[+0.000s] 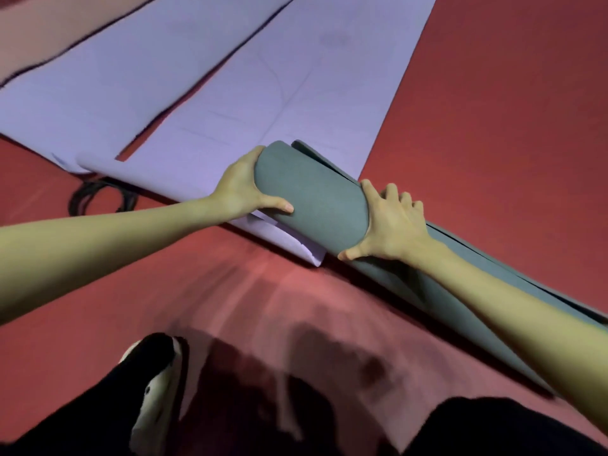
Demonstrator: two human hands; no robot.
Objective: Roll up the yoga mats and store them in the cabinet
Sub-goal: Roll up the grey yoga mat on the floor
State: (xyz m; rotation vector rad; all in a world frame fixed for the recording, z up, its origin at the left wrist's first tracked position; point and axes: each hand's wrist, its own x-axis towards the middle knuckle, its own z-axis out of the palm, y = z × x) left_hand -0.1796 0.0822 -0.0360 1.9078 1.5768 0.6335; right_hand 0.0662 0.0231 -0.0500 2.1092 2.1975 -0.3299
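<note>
A person bends over a grey-green rolled mat [312, 205] that lies on the red floor [493, 126], and everything here is placed from that roll. The left hand [241, 187] clasps the roll's far-left end, thumb laid across the near face and fingers wrapped out of sight behind it. The right hand [391, 225] clasps the roll on the opposite side, thumb hooked under the near edge and fingers curled over the top. Beyond the right hand the same mat runs on as a long, looser tube toward the lower right, with layered edges showing along its upper side.

Directly behind the roll, a lilac mat [230, 93] lies flat, and the roll rests on its near corner; a second lilac mat [98, 77] lies flat to the left of that one. No cabinet is in view.

The likely trouble is telescoping: with the layers already stepped along the upper edge, uneven pressure from the two hands could make the roll cone out or spring loose. Lifting it may also drag the lilac corner beneath it. A black cable [95, 195] coiled well left of the roll could catch a foot.
</note>
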